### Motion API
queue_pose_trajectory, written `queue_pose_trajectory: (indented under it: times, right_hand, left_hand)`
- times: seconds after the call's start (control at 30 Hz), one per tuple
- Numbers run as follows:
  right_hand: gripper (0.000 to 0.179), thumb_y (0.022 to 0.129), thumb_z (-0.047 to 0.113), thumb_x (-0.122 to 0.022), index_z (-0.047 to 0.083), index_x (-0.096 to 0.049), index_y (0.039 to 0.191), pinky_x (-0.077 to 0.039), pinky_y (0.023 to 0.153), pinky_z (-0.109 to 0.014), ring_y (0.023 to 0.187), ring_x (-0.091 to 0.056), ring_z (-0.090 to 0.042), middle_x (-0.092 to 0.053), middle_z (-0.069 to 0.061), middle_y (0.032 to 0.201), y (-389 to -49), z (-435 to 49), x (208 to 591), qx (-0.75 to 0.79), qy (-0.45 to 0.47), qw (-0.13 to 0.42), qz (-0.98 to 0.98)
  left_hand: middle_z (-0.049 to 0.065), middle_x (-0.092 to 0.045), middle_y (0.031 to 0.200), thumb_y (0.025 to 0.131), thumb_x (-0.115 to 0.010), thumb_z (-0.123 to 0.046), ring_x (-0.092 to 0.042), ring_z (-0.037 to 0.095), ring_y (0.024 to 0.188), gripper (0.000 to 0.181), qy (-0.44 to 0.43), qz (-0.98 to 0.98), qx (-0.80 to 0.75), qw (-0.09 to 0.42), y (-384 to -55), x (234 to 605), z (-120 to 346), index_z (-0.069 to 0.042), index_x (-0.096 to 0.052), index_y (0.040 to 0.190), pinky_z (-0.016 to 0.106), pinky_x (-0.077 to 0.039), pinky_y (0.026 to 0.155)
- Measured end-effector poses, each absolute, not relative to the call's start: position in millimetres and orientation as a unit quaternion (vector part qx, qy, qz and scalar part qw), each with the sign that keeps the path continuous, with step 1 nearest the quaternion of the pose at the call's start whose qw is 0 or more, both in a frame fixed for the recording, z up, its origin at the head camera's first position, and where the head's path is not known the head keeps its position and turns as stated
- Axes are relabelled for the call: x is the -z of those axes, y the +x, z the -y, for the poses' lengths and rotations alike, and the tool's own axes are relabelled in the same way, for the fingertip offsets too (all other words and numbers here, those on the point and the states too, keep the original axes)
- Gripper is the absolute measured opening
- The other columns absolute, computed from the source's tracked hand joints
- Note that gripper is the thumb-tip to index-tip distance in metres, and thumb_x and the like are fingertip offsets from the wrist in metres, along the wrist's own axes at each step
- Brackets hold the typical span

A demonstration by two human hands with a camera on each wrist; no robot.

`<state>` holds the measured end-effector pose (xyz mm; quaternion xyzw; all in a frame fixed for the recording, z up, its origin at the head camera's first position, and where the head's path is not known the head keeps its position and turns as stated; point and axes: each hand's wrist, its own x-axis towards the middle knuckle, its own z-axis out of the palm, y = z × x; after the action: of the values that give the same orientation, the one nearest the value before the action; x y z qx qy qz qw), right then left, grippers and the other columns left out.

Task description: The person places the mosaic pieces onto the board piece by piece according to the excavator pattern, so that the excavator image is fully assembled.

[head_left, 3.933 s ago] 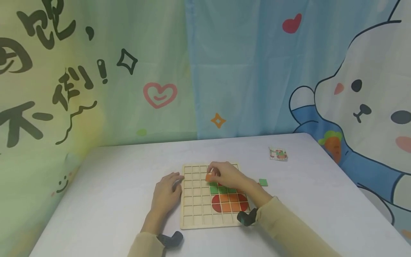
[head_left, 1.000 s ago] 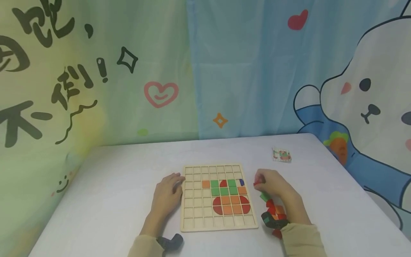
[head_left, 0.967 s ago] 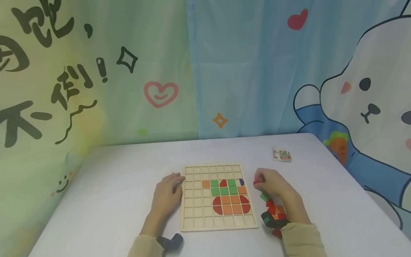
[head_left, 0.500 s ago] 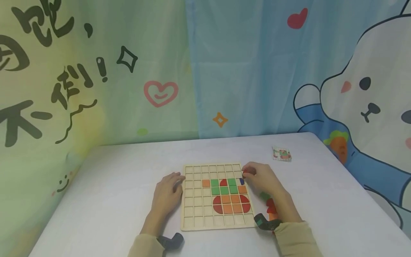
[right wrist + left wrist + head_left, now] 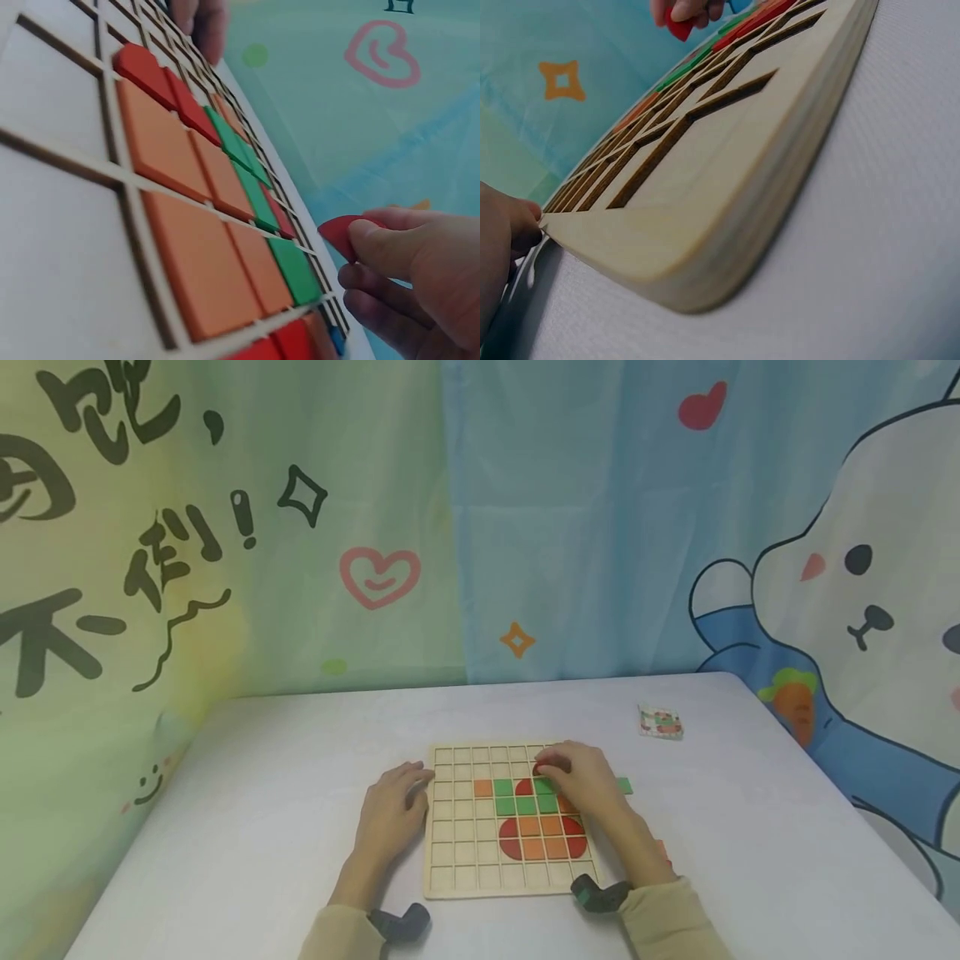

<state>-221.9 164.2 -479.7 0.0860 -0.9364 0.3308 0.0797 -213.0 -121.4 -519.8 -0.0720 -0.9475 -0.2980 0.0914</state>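
A wooden grid board (image 5: 452,881) lies on the white table, partly filled with orange, green and red tiles. My right hand (image 5: 588,781) pinches a red quarter-circle tile (image 5: 341,232) between thumb and finger, just above the upper right cells. On the left, my left hand (image 5: 392,810) rests at the board's edge, its fingers relaxed and touching the rim. A red quarter-circle tile (image 5: 524,787) sits between green tiles in the upper filled row. A small blue piece (image 5: 337,341) shows in the right wrist view; the right hand hides it in the head view.
Right of the board lie loose tiles, among them a green square (image 5: 624,786); the right forearm covers most of them. A small printed packet (image 5: 660,723) lies at the table's back right. A printed curtain (image 5: 570,527) hangs behind the table.
Within the last second my right hand has moved left from the loose tiles to above the board, carrying the red tile. Earlier it held an orange tile there. The left hand has stayed put.
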Motion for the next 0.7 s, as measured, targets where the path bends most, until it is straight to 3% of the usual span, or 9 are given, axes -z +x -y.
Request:
queue_pose_trajectory:
  times: [0.23, 0.5, 0.7]
  right_hand:
    - [0.017, 0.087, 0.021, -0.068, 0.017, -0.07, 0.104, -0.056, 0.082, -0.037, 0.093, -0.067, -0.018, -0.072, 0.001, 0.102, -223, -153, 485, -0.342, 0.064, 0.063, 0.936]
    - [0.009, 0.087, 0.022, -0.069, 0.022, -0.069, 0.096, -0.053, 0.072, -0.03, 0.083, -0.063, -0.012, -0.07, 0.007, 0.09, -227, -141, 485, -0.341, 0.073, 0.06, 0.935]
    - [0.008, 0.088, 0.02, -0.068, 0.019, -0.069, 0.095, -0.053, 0.075, -0.031, 0.08, -0.063, -0.01, -0.07, 0.007, 0.085, -232, -134, 483, -0.359, 0.084, 0.049, 0.928]
  left_hand:
    - [0.002, -0.057, 0.135, 0.09, -0.053, -0.018, -0.045, 0.024, 0.133, 0.031, -0.072, 0.948, 0.296, 0.093, -214, 518, 121, -0.02, -0.064, 0.119, 0.053, -0.035, 0.11]
    - [0.001, -0.057, 0.135, 0.09, -0.053, -0.019, -0.045, 0.023, 0.134, 0.032, -0.071, 0.95, 0.292, 0.088, -217, 517, 120, -0.021, -0.064, 0.12, 0.051, -0.034, 0.111]
    - [0.001, -0.057, 0.135, 0.09, -0.053, -0.019, -0.045, 0.024, 0.133, 0.031, -0.067, 0.949, 0.296, 0.089, -215, 520, 119, -0.02, -0.065, 0.119, 0.053, -0.034, 0.111]
